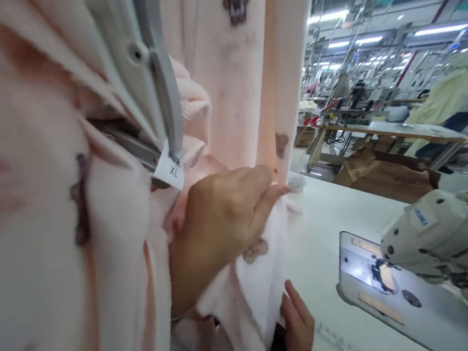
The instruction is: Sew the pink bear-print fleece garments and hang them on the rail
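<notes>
Showing only partly at the bottom of the head view, the right hand [298, 324] is leaving me unable to tell its grip. Pale pink bear-print cloth [265, 288] is covering the left edge of the table [321, 217]. The left hand [280, 185] is pinching this cloth between thumb and forefinger, folds hanging below; a blurry XL label [170, 168] is sitting near its wrist.

One head-worn camera faces forward-down, close to pink fabric [227, 104].
</notes>
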Demonstrator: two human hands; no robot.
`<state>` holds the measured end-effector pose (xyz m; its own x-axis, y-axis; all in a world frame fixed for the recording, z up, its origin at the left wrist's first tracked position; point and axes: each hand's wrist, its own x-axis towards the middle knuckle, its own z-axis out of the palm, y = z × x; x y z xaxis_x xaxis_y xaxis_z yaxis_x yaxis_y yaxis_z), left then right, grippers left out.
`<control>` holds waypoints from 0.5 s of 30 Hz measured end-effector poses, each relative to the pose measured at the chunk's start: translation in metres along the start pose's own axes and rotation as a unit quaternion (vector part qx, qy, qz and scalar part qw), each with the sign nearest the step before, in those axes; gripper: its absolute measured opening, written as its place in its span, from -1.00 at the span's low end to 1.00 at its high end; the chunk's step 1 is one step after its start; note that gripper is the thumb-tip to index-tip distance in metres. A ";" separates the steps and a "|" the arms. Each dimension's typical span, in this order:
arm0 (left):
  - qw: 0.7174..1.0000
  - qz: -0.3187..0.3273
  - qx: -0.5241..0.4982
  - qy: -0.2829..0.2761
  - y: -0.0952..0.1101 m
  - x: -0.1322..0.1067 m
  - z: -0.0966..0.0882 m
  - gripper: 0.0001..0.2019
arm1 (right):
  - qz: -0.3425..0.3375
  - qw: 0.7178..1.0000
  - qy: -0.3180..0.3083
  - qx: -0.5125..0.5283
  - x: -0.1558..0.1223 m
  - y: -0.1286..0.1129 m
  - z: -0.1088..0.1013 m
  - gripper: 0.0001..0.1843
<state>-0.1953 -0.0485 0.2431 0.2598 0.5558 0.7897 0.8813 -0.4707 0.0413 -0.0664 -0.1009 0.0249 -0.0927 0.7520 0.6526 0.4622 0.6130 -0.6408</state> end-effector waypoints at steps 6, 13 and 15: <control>0.938 -0.108 0.122 -0.306 -0.062 -0.038 0.001 -0.64 | -0.053 0.979 -0.197 -0.024 0.025 0.010 0.009 -0.68; 0.918 -0.103 0.000 -0.384 -0.083 -0.135 -0.005 -0.43 | -0.084 0.972 -0.212 0.057 0.021 0.012 -0.002 -0.60; 0.909 -0.086 -0.074 -0.402 -0.068 -0.149 -0.001 -0.54 | -0.051 0.956 -0.245 0.155 0.016 0.007 -0.004 -0.75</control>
<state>-0.2942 -0.1003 0.1228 0.3803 0.9226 0.0638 0.8887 -0.3837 0.2510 -0.0611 -0.0853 0.0320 -0.5596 0.6620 0.4986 0.1532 0.6739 -0.7228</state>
